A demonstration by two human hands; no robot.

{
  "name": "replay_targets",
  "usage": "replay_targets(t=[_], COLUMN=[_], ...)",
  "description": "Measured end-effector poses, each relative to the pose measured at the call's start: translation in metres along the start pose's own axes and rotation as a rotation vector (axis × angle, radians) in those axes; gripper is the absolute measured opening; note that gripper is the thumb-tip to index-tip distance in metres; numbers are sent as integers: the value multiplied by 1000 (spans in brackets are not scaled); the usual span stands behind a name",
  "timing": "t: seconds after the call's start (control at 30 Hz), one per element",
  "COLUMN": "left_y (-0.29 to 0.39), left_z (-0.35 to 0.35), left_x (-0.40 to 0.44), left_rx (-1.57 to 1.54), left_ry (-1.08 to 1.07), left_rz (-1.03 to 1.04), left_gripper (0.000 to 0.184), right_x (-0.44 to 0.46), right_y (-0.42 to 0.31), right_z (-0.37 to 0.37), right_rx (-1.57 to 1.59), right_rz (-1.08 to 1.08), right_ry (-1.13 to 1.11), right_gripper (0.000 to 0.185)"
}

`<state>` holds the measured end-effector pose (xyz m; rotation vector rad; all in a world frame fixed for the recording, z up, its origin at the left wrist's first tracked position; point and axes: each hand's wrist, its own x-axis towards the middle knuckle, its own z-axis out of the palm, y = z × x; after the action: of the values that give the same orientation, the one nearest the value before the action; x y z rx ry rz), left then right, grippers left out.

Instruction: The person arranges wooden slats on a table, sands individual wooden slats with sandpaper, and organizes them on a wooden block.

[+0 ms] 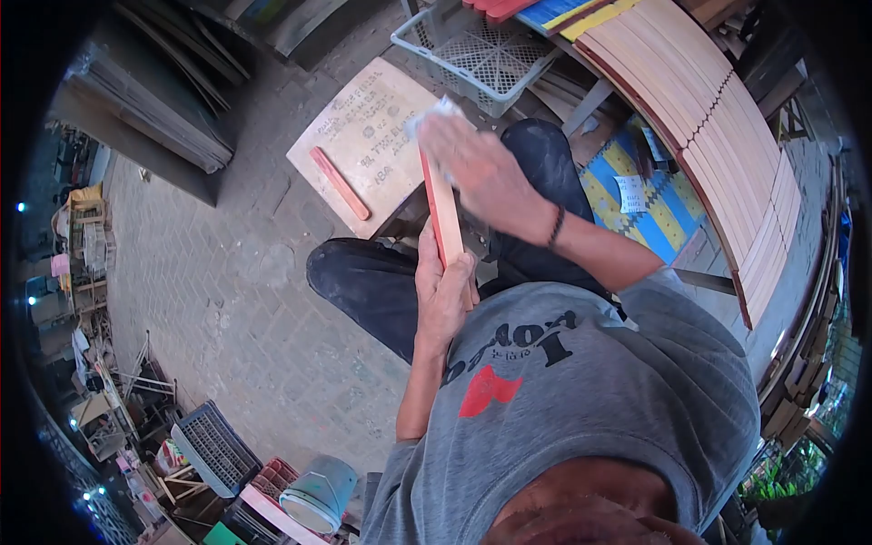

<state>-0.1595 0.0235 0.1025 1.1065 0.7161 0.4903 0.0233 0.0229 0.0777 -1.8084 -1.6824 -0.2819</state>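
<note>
Along the surface's [371, 95] lower-left edge lies a red slat [340, 183]. My left hand [440, 295] pinches the wooden strip's [443, 213] near end; beside the surface's right edge, my blurred right hand [486, 173] cups a white pad [440, 111], best kept flat, pressing evenly.

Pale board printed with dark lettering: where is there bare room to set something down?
Room on the pale board between the flat red stick and the far corner; also on grey paving to its left. Crowded at its right side, around the right hand, white sheet and red-edged wooden strip.
</note>
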Motion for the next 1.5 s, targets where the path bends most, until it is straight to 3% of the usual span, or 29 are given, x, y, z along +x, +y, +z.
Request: replay_targets(t=[0.1,0.27,0.43,0.63,0.77,0.83,0.93,1.1,1.17,1.3,1.5], left_y=[2,5,6,6,3,3,0,2,4,2,7], left_z=[1,-1,2,3,-1,-4,-13,-9,-5,-11,-2], left_x=[4,4,4,2,2,5,6,0,0,2,1], left_rx=[12,22,12,-24,-89,-117,-167,-159,-194,-303,-240], left_ry=[-48,27,-48,23,-57,-45,-52,-63,-50,-44,-158], left_rz=[28,29,29,10,-19,-22,-45,-66,-92,-17,-28], left_gripper=[70,70,70,71,71,71,71,72,71,57,62], right_x=[14,-7,16,-4,16,9,-18,6,8,-25,-6], right_y=[13,-19,15,-8,24,3,-23,15,20,-21,24], right_z=[-1,-9,-4,-5,5,-5,-12,0,5,-7,5], right_rx=[-6,19,-10,33,-44,-70,108,43,249,254,34], right_rz=[110,-68,90,-136,37,26,-176,-69,27,-292,-52], right_ry=[-10,2,-43,33,-7,-46,-109,35,50,-3,82], right_gripper=[58,58,62,61,57,56,55,52,50,45,50])
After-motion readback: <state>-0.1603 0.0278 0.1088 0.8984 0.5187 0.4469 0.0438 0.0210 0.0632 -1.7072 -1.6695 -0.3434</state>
